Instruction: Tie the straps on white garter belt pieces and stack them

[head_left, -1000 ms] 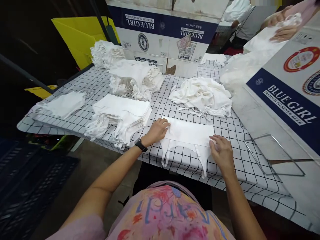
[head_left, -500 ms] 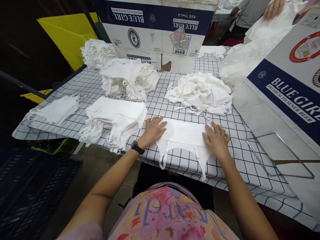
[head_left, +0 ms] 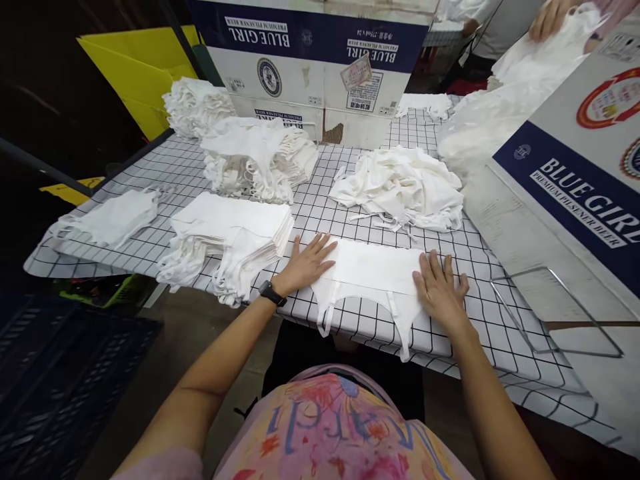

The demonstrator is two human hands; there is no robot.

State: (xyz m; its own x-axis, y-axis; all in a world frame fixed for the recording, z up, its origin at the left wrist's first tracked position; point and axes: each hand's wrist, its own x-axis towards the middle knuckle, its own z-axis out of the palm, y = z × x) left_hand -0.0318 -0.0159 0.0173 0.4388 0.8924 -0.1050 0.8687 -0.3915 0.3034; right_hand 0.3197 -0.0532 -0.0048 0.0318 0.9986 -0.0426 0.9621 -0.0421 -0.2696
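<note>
A white camisole top [head_left: 375,267] lies flat at the table's front edge, its two thin straps hanging toward me. My left hand [head_left: 307,263], with a dark watch on the wrist, rests with fingers spread on the top's left end. At the opposite end, my right hand [head_left: 441,287] lies flat with its fingers apart, touching the cloth's edge. To the left is a neat stack of folded white tops [head_left: 233,227], straps dangling. Behind the flat top sits a loose heap of white garments [head_left: 400,187].
Beer cartons stand behind [head_left: 310,67] and at the right [head_left: 565,180]. A bent metal wire frame [head_left: 555,310] leans near the right carton. More white piles [head_left: 260,157] lie at the back left. A co-worker's hand [head_left: 547,20] holds white cloth at the far right.
My right hand has shifted slightly outward to the right, and its fingers have spread flatter. My left hand stays at the left end, fingers a little straighter.
</note>
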